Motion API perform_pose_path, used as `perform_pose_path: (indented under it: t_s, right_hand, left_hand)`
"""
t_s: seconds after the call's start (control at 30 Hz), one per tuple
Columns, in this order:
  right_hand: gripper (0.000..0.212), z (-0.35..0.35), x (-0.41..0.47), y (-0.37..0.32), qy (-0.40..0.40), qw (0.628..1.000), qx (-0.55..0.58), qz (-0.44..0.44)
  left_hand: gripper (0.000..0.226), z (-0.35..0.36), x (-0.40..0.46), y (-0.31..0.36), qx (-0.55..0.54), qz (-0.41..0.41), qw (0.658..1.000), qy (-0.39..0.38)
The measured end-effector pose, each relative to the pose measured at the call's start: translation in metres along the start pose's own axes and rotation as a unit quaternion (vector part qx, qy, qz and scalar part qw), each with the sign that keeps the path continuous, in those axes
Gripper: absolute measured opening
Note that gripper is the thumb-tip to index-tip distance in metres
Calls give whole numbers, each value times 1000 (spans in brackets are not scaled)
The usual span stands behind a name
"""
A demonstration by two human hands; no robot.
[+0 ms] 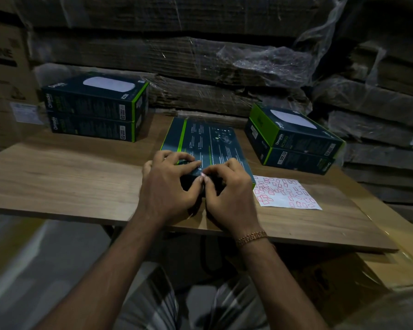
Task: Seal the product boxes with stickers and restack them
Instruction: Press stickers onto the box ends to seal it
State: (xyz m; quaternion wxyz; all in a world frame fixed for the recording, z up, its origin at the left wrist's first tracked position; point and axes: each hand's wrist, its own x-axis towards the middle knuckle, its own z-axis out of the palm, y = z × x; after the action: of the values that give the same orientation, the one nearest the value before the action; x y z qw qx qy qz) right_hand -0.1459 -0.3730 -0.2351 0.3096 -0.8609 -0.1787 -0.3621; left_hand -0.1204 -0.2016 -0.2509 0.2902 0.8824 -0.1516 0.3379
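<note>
A dark product box [208, 141] with green trim lies flat at the middle of the wooden table [65, 177], its near end towards me. My left hand [169, 186] grips that near end, fingers curled over the top edge. My right hand [227, 194] is beside it, and both thumbs press a small red-edged sticker [203, 175] onto the box's near edge. A white sticker sheet [284, 194] with several red-edged stickers lies just right of the box.
Two boxes are stacked at the back left [93, 108] and two more at the back right [293, 139]. Shrink-wrapped flat cardboard [200, 67] is piled behind the table. A taped carton [379, 270] sits below the table's right end.
</note>
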Motion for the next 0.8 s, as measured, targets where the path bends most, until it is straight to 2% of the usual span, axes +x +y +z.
perform_pose_path:
  t_s: [0.5,0.8]
  right_hand:
    - [10,8,-2,5,29,999,14,1]
    - [42,6,-1,6,29,999,21,29]
  left_hand:
    - [49,0,0,-1,-18,11,1000,-4]
    - [70,-5,-1,6,-72,-33,997,-16]
